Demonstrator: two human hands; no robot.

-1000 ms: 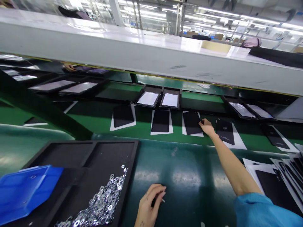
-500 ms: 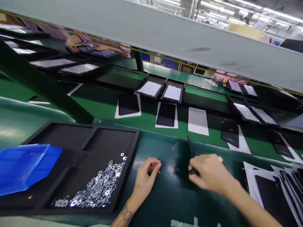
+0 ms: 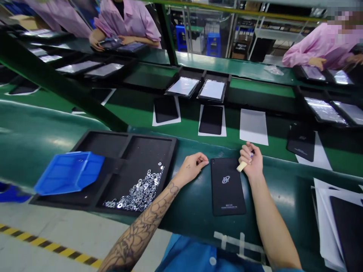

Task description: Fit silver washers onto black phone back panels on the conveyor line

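While curled loosely just beside the black tablet [image 3: 227, 187], left hand [image 3: 191, 169] w/ nothing visible in it, fingers folded in, no grip. Tablet flat on the green desk [image 3: 193, 223], back up, logo showing, top end near desk's far edge. Right hand [image 3: 249, 160] in narrow grip on a small cream stick [image 3: 241, 166], just off tablet's right edge. Left of both hands, black foam tray [image 3: 147, 136] w/ loose steel washers [image 3: 136, 192], blue plastic bin [image 3: 69, 173] sitting in it. Past desk's far edge, more tablets [image 3: 210, 120] on white sheets. Across the line, co-workers in pink smocks [image 3: 127, 20], hands at tablets.
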